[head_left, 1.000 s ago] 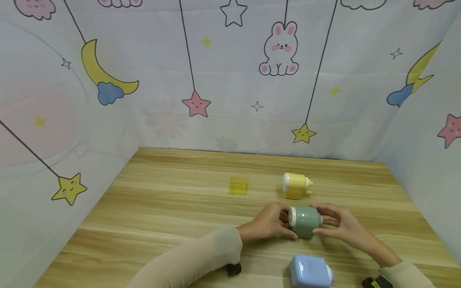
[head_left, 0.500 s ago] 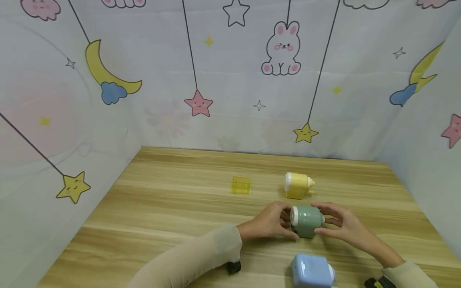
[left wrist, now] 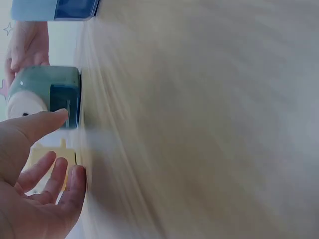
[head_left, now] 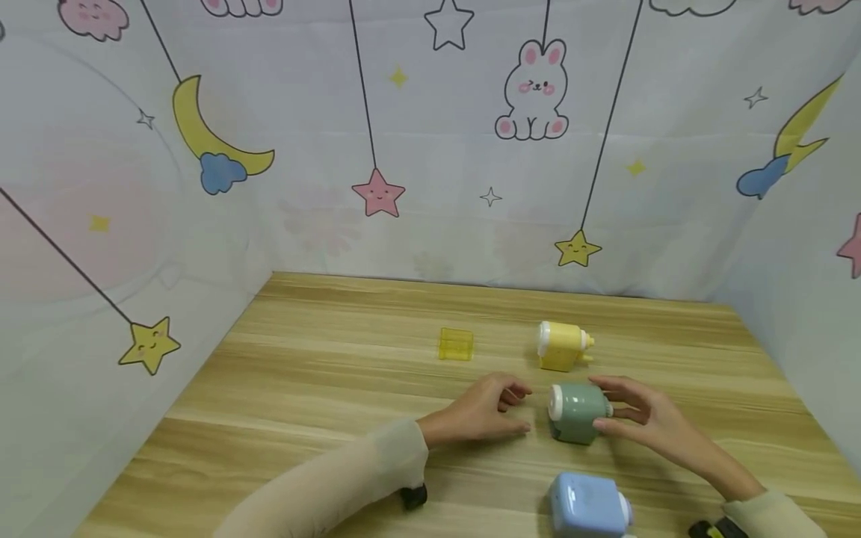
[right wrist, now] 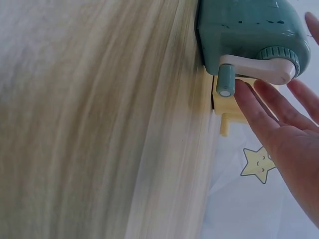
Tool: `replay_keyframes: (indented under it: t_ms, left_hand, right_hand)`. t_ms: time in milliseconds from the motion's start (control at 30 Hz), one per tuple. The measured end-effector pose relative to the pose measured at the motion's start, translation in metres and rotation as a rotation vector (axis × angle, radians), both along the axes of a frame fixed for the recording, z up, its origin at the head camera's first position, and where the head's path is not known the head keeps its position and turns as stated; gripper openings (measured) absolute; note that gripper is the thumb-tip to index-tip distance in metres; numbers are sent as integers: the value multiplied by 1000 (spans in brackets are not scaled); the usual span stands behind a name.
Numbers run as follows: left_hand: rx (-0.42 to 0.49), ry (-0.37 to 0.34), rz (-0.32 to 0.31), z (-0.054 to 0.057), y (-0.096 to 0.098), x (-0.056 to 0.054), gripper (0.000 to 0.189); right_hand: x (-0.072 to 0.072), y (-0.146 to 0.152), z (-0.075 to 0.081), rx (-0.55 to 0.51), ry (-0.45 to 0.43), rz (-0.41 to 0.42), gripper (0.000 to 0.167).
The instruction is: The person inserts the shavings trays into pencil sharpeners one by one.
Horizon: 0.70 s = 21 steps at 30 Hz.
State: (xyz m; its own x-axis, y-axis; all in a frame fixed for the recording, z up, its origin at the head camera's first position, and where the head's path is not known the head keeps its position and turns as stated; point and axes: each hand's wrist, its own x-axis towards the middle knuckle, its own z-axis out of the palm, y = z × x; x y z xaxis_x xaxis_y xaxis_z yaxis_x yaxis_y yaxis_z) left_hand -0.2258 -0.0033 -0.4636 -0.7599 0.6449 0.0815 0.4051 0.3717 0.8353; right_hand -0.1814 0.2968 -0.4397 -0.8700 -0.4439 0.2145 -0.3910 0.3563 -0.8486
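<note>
A green crank pencil sharpener [head_left: 580, 412] stands on the table, its white round front facing left and its crank [right wrist: 256, 68] facing right. My left hand [head_left: 480, 409] is off its left side, thumb and fingers spread with a gap between them and the sharpener. At the crank end is my right hand [head_left: 649, 418], fingers loosely spread around that side, fingertips right at the crank handle in the right wrist view. The dark drawer [left wrist: 65, 107] at the sharpener's base shows in the left wrist view, overlapped by my left thumb.
Behind stands a yellow crank sharpener [head_left: 560, 347]. A clear yellow box-like piece [head_left: 456, 344] lies to its left. Close to me is a blue sharpener [head_left: 585, 505], cut off by the lower frame edge. Printed cloth walls [head_left: 430, 246] enclose the wooden table [head_left: 323, 359].
My left hand has drawn back leftward from the green sharpener, which it was around before. The right hand stays at the crank end. The head view has turned slightly left.
</note>
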Motion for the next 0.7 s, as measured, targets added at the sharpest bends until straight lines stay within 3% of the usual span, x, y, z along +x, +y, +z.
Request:
replay_keyframes:
  t_ms: [300,567,700]
  left_hand:
    - [-45,83,77,2,-39,-6,40]
    - [-83,100,157,-1,-74,-8,35]
    - [-103,142,192,0,-89,-10,35]
  right_hand:
    - [1,7,3,85,15,-68,37]
    - [-3,16,-2,7,17,-18,33]
    - [-6,21,-6,25,40,-51,32]
